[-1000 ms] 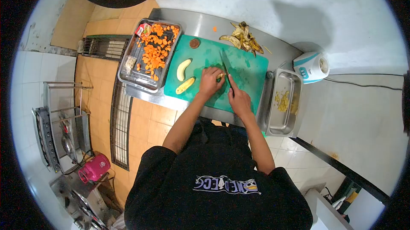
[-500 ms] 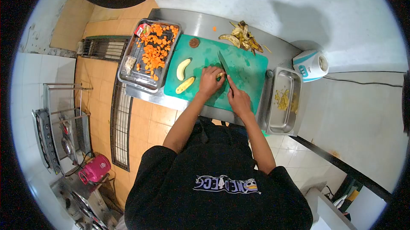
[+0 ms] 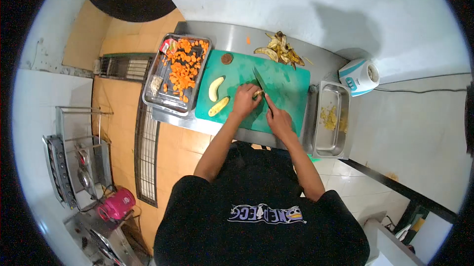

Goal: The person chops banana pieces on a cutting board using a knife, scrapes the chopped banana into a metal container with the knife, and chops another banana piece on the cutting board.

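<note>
My left hand [image 3: 245, 99] is closed around a small piece of banana [image 3: 257, 95], mostly hidden by the fingers, on the green cutting board [image 3: 289, 90]. In my right hand [image 3: 280, 120] is a knife [image 3: 259, 79], its blade pointing away from me and lying right beside the left fingertips. Two peeled bananas lie left of my left hand: a pale curved banana [image 3: 216, 88] and a yellower banana [image 3: 218, 107] nearer me. A brown round object [image 3: 226, 58] rests at the board's far left.
Left of the board, a metal tray [image 3: 174, 107] holds orange carrot pieces [image 3: 182, 71] and small packets. Banana peels [image 3: 282, 50] lie behind the board. On the right stands a steel pan [image 3: 330, 148] with yellow chopped pieces [image 3: 328, 117], near a tissue roll pack [image 3: 359, 76].
The whole view has shifted, so the counter appears slightly lower and further right. Both hands stay together at the board, with the knife still beside the left fingers.
</note>
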`<state>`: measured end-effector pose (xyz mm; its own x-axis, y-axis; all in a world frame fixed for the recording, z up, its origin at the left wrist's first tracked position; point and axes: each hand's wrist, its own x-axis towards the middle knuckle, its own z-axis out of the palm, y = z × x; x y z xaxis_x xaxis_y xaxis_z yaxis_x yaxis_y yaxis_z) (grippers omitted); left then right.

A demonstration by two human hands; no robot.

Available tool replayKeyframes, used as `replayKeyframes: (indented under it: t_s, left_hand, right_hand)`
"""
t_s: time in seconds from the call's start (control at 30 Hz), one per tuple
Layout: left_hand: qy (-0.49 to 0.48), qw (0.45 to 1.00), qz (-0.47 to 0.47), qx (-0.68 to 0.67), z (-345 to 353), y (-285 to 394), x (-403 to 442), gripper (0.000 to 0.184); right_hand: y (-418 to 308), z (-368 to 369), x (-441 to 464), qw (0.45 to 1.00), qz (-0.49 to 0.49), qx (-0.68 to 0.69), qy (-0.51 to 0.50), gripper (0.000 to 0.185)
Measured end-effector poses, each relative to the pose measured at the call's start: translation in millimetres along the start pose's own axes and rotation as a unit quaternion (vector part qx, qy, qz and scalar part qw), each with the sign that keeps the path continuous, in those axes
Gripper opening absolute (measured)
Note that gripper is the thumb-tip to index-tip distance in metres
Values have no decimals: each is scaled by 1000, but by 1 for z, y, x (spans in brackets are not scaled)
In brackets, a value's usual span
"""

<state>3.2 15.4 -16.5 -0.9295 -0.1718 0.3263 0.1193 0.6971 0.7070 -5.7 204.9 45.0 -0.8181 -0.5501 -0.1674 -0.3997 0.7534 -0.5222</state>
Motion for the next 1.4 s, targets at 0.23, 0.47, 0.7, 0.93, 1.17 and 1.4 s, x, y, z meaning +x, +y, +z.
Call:
replayKeyframes:
  t_s: [0.23, 0.47, 0.7, 0.93, 1.17, 1.4]
  left_hand:
    - [-24, 1000, 0, -2, -9, 5, 3, 21]
    - [-22, 1000, 6, 4, -17, 8, 6, 16]
    - [-5, 999, 49, -3, -19, 7, 6, 9]
    - [-32, 999, 17, 0, -23, 9, 4, 14]
    - [-18, 1000, 17, 9, -20, 8, 4, 13]
    - [-20, 1000, 19, 4, -19, 7, 3, 14]
  right_hand:
    - [2, 4, -1, 1000, -3, -19, 16, 67]
    - [3, 2, -3, 1000, -4, -2, 14, 66]
    - [-1, 1, -3, 1000, -8, 13, 16, 66]
    - [-2, 7, -2, 1000, -8, 13, 22, 65]
    - [-3, 5, -1, 1000, 8, 12, -13, 67]
    - [-3, 7, -2, 1000, 10, 14, -6, 70]
